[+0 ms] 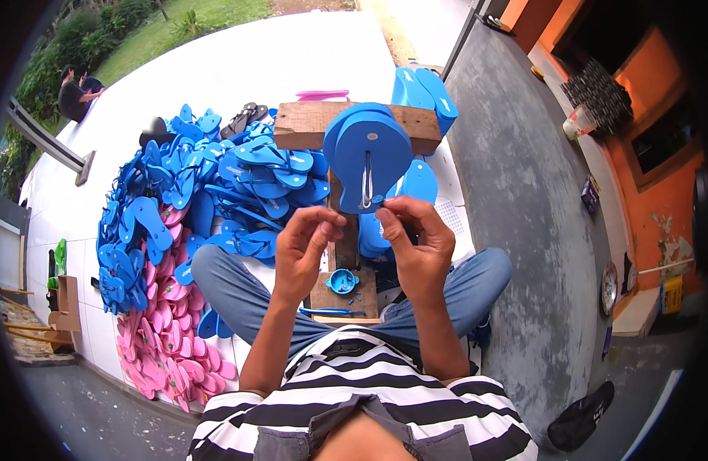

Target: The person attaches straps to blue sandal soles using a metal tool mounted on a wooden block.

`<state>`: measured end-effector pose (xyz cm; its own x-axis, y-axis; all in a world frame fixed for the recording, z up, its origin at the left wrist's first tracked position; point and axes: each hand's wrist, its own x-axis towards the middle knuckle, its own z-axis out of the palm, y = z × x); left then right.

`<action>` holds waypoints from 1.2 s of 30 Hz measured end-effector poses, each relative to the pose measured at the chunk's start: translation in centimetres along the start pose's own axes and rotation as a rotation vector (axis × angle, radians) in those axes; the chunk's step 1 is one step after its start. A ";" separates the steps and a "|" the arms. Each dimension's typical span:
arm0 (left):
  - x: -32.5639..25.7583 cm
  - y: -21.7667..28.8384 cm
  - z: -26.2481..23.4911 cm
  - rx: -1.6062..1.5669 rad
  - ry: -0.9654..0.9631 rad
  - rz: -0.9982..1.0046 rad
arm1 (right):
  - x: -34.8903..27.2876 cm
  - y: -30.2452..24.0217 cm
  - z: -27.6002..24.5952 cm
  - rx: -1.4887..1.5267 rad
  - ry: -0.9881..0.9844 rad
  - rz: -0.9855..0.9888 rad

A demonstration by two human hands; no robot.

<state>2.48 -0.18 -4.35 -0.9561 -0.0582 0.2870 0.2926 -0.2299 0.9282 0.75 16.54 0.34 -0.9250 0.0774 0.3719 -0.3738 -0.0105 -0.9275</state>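
Blue soles (354, 146), one over another, at the wooden beam (298, 129); upper one bears a pale round mark, unread. My right hand (423, 246): fingertips at a small blue piece (378, 199), grip cannot be told. My left hand (301, 257): fingertips pinched, contents unclear. Heaped blue flip-flops (281, 183): white lettering.

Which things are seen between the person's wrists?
In the head view, below and between them: a small blue cup on a wooden board, a thin blue tool nearer the body, and parts of the jeans.
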 end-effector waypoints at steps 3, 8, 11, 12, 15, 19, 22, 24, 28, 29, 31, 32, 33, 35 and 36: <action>1.8 1.5 -0.1 0.078 0.018 0.100 | 0.0 0.1 0.3 -0.054 -0.015 -0.045; 4.9 3.6 0.4 0.324 0.065 0.290 | -0.2 0.3 0.3 -0.123 -0.013 -0.079; 6.9 5.0 0.8 0.625 0.081 0.440 | -0.3 -0.2 0.3 -0.169 -0.017 -0.051; 7.6 5.7 1.3 0.752 0.101 0.506 | -0.3 -0.2 0.3 -0.179 -0.018 -0.033; 8.8 6.8 2.1 0.884 0.043 0.566 | 0.0 -1.0 0.3 -0.231 -0.037 -0.032; 9.4 7.0 2.5 0.878 0.003 0.551 | 0.9 -2.7 0.1 -0.372 -0.104 -0.009; 9.9 7.0 2.6 0.854 0.024 0.560 | 1.9 -3.3 -0.1 -0.481 -0.158 -0.011; 10.0 7.6 3.1 0.852 0.021 0.544 | 2.9 -2.7 0.5 -0.545 -0.074 -0.055; 10.1 8.1 3.6 1.099 0.012 0.677 | 2.3 -2.4 -0.3 -0.662 -0.088 -0.339; 10.1 8.4 3.7 1.097 -0.032 0.658 | 2.0 -2.1 -0.5 -0.704 -0.088 -0.417; 9.7 8.3 3.9 1.030 -0.103 0.638 | 2.3 -1.7 -1.1 -0.584 -0.086 -0.435; 9.6 8.1 3.9 0.997 -0.137 0.627 | 2.5 -1.4 -1.3 -0.523 -0.087 -0.442; 9.7 7.4 4.0 0.886 -0.114 0.622 | 2.8 -1.0 -1.5 -0.436 -0.033 -0.352; 8.9 6.1 3.5 0.575 -0.106 0.439 | 4.1 -0.4 -1.2 -0.426 -0.048 -0.376; 8.6 5.1 3.3 0.414 -0.104 0.350 | 4.5 0.3 -0.9 -0.395 -0.061 -0.394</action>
<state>-4.16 1.32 3.65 -0.8006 0.0384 0.5979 0.5934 0.1886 0.7825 -3.50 17.79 1.71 -0.7275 -0.0579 0.6836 -0.6486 0.3827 -0.6579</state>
